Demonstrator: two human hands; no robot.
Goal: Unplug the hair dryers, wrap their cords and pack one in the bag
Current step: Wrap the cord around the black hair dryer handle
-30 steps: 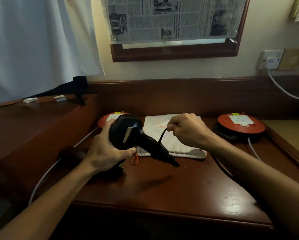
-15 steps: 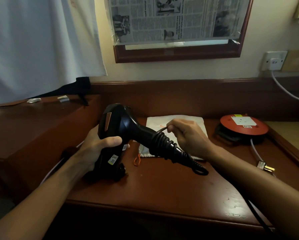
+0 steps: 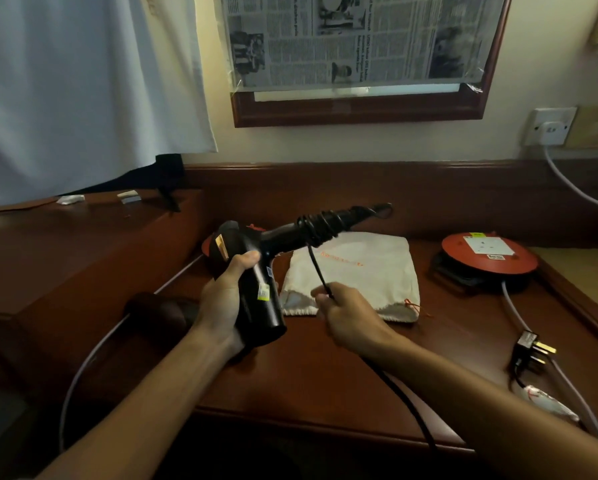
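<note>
**Cord partly wound on the first dryer; bagging not yet begun**

The counter (image 3: 325, 375) fills the lower half of the view. On it, at about one o'clock from the hands, lies the white cloth bag (image 3: 366, 271), flat and with nothing visibly inside. At three o'clock sits a red cord reel (image 3: 487, 258), and a second red reel (image 3: 207, 245) peeks out behind the dryer at eleven o'clock.

The black hair dryer (image 3: 256, 271) is held above the counter, its handle pointing up towards one o'clock. The left hand (image 3: 221, 306) is curled round the dryer's barrel. Several turns of the black cord (image 3: 320, 271) already sit on the handle. The right hand (image 3: 349, 317) pinches the cord just below those turns, and the slack runs off past the counter's front edge at five o'clock.

The black plug (image 3: 529, 348) lies loose on the counter at four o'clock, so this dryer looks unplugged. A good length of cord is left to wind. A dark shape at nine o'clock may be the second dryer; I cannot tell. Packing is still ahead.
</note>
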